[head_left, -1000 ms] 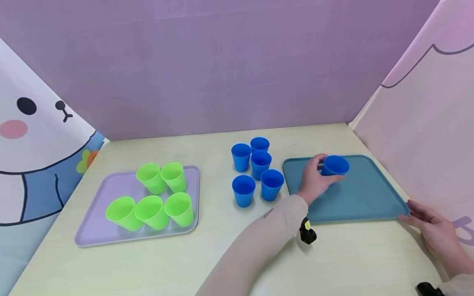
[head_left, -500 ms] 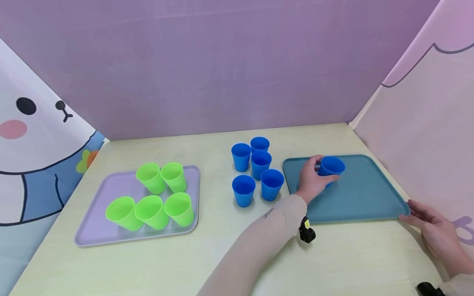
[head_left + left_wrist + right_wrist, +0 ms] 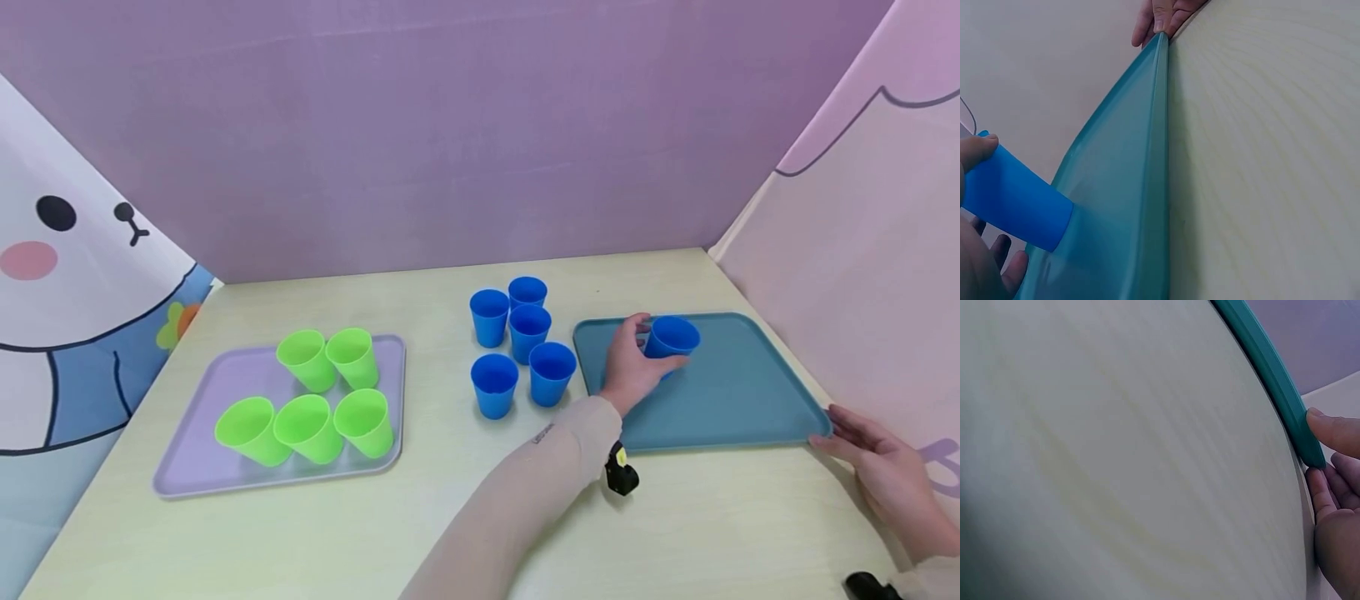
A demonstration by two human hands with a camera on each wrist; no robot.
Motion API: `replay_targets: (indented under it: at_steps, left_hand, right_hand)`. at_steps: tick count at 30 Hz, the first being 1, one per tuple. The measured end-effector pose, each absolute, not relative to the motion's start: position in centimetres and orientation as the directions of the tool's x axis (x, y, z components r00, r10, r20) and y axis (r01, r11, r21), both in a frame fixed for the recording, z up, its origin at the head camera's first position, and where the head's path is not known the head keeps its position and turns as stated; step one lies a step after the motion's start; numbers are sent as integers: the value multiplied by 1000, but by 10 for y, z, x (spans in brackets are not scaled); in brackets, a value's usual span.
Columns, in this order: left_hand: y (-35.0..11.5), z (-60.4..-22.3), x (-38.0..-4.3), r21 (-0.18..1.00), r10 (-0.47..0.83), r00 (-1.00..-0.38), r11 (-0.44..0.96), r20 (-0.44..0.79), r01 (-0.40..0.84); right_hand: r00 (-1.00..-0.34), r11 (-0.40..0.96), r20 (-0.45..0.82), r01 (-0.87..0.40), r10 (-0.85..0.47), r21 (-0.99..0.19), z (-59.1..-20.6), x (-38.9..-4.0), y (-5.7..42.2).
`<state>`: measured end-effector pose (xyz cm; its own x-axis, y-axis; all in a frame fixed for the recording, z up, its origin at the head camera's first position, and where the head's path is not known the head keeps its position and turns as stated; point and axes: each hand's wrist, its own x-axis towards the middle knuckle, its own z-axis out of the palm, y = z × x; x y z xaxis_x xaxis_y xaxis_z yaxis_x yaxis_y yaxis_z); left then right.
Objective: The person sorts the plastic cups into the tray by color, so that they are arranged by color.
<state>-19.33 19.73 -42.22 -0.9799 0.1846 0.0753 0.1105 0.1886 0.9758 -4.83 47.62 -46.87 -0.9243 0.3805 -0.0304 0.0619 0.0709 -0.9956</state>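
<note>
My left hand (image 3: 632,367) holds a blue cup (image 3: 672,337) upright by its side, thumb near, fingers behind. In the left wrist view the blue cup's (image 3: 1019,194) base is at the surface of the teal tray (image 3: 1110,150); whether it bears its full weight there I cannot tell. At the near right corner of the teal tray (image 3: 742,392), my right hand (image 3: 881,475) pinches the rim. The right wrist view has the right hand's thumb (image 3: 1335,432) against the tray edge (image 3: 1272,369) and a finger beneath the corner.
Left of the teal tray stand several blue cups (image 3: 528,332) in a cluster on the pale table (image 3: 450,500). Farther left, a lilac tray (image 3: 198,458) bears several lime-green cups (image 3: 307,429). A purple backdrop (image 3: 450,142) closes off the back.
In the first half second, my left hand and the blue cup shifted slightly left and lower; since then they have stayed put. My right hand keeps its place at the tray corner.
</note>
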Motion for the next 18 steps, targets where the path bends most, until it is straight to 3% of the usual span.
replay_targets:
  at_steps: [10,18]
  left_hand:
    - [193,-414,-190,973,165,-980,186,109,139]
    - [189,-403,-183,977,166,-977,142,135,159]
  right_hand:
    - [-920,55,-38,65,390,-996,-467,-49,476]
    - [-907,124,-55,117,418,-985,-471,-51,477]
